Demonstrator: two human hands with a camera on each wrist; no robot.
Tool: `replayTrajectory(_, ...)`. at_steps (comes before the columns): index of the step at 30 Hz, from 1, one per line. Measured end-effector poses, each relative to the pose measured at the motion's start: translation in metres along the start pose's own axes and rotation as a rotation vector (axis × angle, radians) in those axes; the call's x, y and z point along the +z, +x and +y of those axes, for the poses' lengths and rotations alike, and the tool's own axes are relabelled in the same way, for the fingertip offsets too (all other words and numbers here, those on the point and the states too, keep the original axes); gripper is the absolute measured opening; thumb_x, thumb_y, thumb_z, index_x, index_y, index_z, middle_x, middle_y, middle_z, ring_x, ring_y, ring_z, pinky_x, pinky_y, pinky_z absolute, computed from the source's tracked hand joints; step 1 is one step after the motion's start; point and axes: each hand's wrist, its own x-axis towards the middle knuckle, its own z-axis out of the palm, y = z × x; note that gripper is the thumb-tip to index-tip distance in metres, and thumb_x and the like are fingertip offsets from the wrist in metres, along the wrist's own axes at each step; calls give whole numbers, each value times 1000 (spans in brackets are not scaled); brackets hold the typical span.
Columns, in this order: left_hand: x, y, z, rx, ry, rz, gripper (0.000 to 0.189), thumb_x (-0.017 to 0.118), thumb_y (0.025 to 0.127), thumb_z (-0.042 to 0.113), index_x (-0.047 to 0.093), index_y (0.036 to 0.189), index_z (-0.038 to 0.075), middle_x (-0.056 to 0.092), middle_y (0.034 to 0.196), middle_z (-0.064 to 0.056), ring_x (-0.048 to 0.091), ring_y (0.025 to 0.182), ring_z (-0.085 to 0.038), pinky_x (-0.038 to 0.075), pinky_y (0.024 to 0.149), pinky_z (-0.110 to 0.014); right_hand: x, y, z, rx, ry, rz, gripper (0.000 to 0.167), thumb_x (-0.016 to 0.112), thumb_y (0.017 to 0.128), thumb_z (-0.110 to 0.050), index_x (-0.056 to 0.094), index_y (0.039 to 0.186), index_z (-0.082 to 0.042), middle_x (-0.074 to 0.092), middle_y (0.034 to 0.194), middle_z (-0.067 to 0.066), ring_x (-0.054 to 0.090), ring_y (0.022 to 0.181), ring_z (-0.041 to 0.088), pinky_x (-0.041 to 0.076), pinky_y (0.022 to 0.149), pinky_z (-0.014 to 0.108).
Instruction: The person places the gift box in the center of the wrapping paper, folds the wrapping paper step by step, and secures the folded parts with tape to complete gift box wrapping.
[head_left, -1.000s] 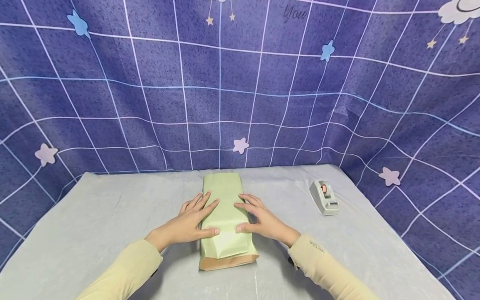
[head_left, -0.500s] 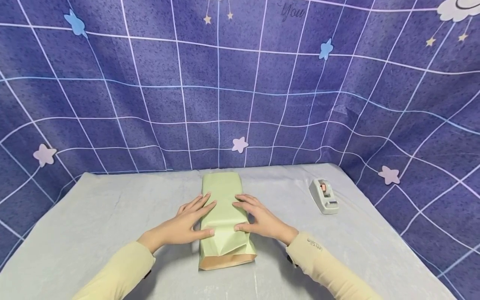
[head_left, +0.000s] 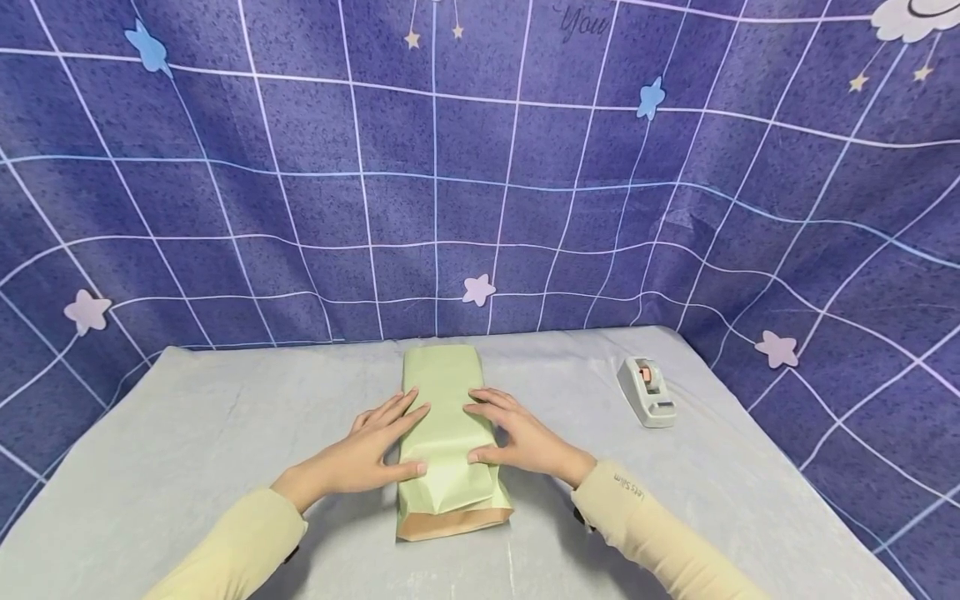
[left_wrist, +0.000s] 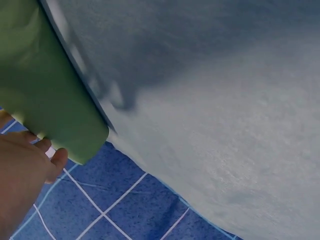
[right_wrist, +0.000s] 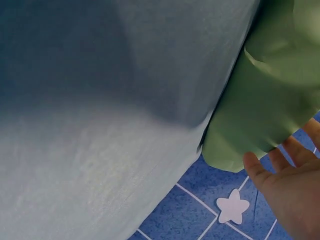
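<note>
A light green paper package (head_left: 446, 425) lies lengthwise on the table. Its near end gapes, and a brown inner side (head_left: 453, 523) shows there. My left hand (head_left: 363, 454) rests along the left edge, fingers spread and mostly straight, with the thumb on top near the front. On the opposite edge, my right hand (head_left: 528, 442) touches the paper in the same way, its fingertips on the upper face. Both wrist views show the green side wall (left_wrist: 60, 100) of the package with fingertips at its upper edge. What the paper encloses is hidden.
A pale tape dispenser (head_left: 647, 393) with a small orange roll stands at the right rear of the table. Grey cloth (head_left: 247, 425) covers the tabletop. Behind and to the right hangs a blue curtain (head_left: 322, 208) with grid lines and stars.
My left hand has slid slightly left and toward me, its thumb farther from the package's middle. The front paper fold has shifted a little. My right hand stays nearly still.
</note>
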Motion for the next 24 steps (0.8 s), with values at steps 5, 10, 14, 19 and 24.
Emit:
replayTrajectory(5, -1, -9, 3, 4, 10, 14, 73, 52, 86, 54, 28, 145, 17, 13, 154, -8, 16, 140, -32, 16, 105, -57, 2, 0, 1, -6, 4, 6, 64, 70, 78, -35, 48, 131, -8, 37, 144, 13, 28, 136, 28, 26, 108, 47)
replayTrajectory(10, 1, -19, 9, 20, 161, 105, 59, 48, 91, 45, 38, 140, 13, 27, 150, -8, 27, 137, -28, 21, 105, -53, 4, 0, 2, -7, 3, 9, 64, 70, 78, -36, 48, 131, -8, 36, 144, 12, 28, 136, 27, 26, 108, 47)
replayTrajectory(14, 3, -25, 14, 93, 356, 224, 44, 50, 92, 33, 51, 130, 11, 45, 140, -8, 39, 130, -28, 27, 103, -50, 4, 0, 1, -13, 2, 15, 64, 70, 78, -36, 48, 131, -8, 37, 143, 12, 29, 135, 28, 27, 108, 47)
replayTrajectory(19, 5, -31, 21, 171, 501, 315, 43, 50, 88, 36, 59, 122, 11, 57, 128, -5, 45, 126, -27, 27, 103, -49, 3, 0, 0, -18, -4, 20, 64, 71, 77, -35, 49, 130, -8, 38, 143, 13, 30, 135, 29, 27, 108, 46)
replayTrajectory(24, 11, -35, 27, 154, 571, 302, 71, 41, 83, 65, 57, 125, 10, 55, 130, -7, 40, 129, -29, 24, 104, -50, 2, 0, 0, -20, -2, 23, 64, 71, 77, -34, 49, 130, -7, 38, 142, 14, 30, 135, 29, 27, 108, 46)
